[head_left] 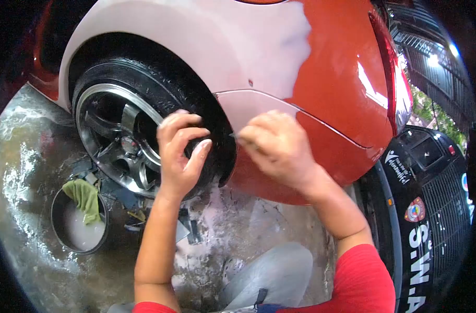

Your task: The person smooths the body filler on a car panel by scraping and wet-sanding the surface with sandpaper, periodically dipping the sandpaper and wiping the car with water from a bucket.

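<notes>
My left hand [181,151] is raised in front of the car's tire [123,68], its fingers curved and apart, with nothing seen between them. To its right, my right hand [274,146] is closed in a pinch near the rear edge of the wheel arch. A small thin tip shows at its fingertips, too small and blurred to name. Behind both hands is the car's body, with a whitish, dull area [222,41] around the arch and glossy red paint [342,78] further right. A seam line runs across the panel beside my right hand.
A black bucket [54,229] of cloudy liquid stands on the wet floor at lower left, a green cloth [84,198] over its rim. Dark sheet scraps [120,195] lie below the wheel [128,143]. At right is a black vehicle [426,182] with white lettering. My knee [274,271] is below.
</notes>
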### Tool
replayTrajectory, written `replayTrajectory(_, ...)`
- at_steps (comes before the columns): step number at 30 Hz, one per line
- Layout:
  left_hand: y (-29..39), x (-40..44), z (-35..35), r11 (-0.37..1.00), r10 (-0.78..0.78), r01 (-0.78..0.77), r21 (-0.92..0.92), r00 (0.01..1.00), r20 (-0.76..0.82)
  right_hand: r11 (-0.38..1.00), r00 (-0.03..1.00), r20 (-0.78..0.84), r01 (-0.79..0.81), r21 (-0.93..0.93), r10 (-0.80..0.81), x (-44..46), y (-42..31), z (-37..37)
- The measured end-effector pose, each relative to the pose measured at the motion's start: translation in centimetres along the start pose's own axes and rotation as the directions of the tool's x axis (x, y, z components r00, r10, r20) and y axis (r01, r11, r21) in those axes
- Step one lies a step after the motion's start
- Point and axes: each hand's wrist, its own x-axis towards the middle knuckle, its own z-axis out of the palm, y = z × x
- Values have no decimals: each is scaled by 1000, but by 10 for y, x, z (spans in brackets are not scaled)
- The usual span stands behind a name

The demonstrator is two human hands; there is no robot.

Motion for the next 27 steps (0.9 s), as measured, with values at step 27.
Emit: replayTrajectory(27, -73, -51, 41, 874, 188, -152, 462, 982, -34, 844, 940, 161, 341, -414, -301, 35, 73, -21)
